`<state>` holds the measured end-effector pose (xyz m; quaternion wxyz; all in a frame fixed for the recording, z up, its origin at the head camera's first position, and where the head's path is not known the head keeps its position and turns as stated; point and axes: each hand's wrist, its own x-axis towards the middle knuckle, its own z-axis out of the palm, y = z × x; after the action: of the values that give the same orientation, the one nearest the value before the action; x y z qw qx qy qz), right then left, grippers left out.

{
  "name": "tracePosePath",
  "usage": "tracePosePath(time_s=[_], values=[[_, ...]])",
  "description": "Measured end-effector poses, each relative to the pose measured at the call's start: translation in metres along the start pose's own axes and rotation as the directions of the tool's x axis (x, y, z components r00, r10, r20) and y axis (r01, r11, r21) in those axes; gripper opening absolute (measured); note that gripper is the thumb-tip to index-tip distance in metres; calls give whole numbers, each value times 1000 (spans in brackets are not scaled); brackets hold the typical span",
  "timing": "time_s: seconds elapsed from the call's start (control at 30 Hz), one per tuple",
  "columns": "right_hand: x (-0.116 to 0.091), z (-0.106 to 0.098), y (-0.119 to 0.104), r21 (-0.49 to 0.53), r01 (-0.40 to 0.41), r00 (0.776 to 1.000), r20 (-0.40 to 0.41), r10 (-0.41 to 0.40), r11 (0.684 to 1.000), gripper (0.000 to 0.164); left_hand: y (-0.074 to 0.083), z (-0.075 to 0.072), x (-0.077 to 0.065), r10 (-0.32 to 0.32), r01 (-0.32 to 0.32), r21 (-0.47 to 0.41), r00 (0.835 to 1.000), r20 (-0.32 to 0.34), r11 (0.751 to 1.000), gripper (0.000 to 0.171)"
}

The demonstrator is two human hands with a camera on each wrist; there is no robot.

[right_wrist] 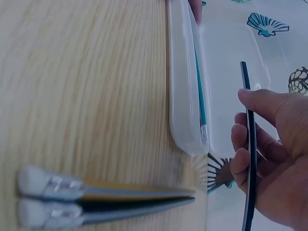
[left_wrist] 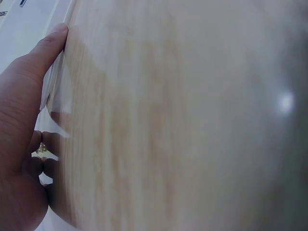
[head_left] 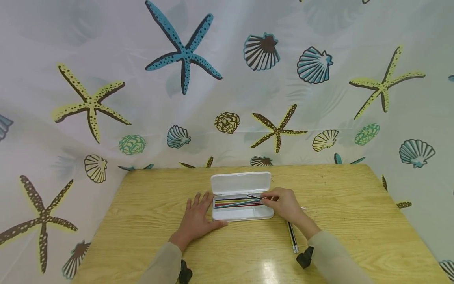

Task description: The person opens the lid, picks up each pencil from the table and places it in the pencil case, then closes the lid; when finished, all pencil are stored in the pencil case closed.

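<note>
A white pencil case [head_left: 233,215] lies on the table with its lid [head_left: 240,184] raised at the back. Inside are several coloured pencils [head_left: 227,202], among them a teal one [right_wrist: 200,91] seen from the right wrist. My right hand [head_left: 283,203] pinches a dark pencil [right_wrist: 251,139] between thumb and fingers, above the case's right part. The pencil's tip points left in the head view. At the case's left end, my left hand [head_left: 196,221] spreads its fingers, thumb [left_wrist: 48,45] straight along the front edge.
Two pencils with white eraser ends [right_wrist: 50,197] lie side by side on the wooden table [head_left: 159,189], near my right forearm. Behind the table hangs a cloth [head_left: 227,83] printed with starfish and shells. Each wrist wears a black camera mount.
</note>
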<state>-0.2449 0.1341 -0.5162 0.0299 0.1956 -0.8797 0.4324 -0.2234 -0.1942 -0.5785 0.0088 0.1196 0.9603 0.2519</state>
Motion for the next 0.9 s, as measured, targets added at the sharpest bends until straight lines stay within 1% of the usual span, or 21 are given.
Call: tracePosePath(time_s=[0.13, 0.37, 0.5, 0.63, 0.8, 0.9], values=[[9, 10, -7, -11, 38, 999, 40, -37, 999, 15, 0, -1, 0, 0, 0, -2, 1000, 0, 1000, 113], [24, 30, -19, -35, 47, 993, 106, -43, 998, 16, 1, -1, 1, -7, 7, 5, 1000, 3, 1000, 111], [31, 42, -21, -54, 88, 988, 136, -80, 995, 15, 1, 0, 2, -7, 7, 13, 1000, 1, 1000, 112], [35, 50, -24, -48, 115, 984, 145, -107, 992, 15, 1, 0, 1, -5, 5, 15, 1000, 0, 1000, 112], [40, 59, -27, -55, 106, 985, 146, -97, 993, 15, 1, -1, 0, -9, 9, 7, 1000, 7, 1000, 112], [43, 63, -28, -71, 118, 983, 150, -107, 990, 15, 1, -1, 0, -10, 10, 2, 1000, 11, 1000, 111]])
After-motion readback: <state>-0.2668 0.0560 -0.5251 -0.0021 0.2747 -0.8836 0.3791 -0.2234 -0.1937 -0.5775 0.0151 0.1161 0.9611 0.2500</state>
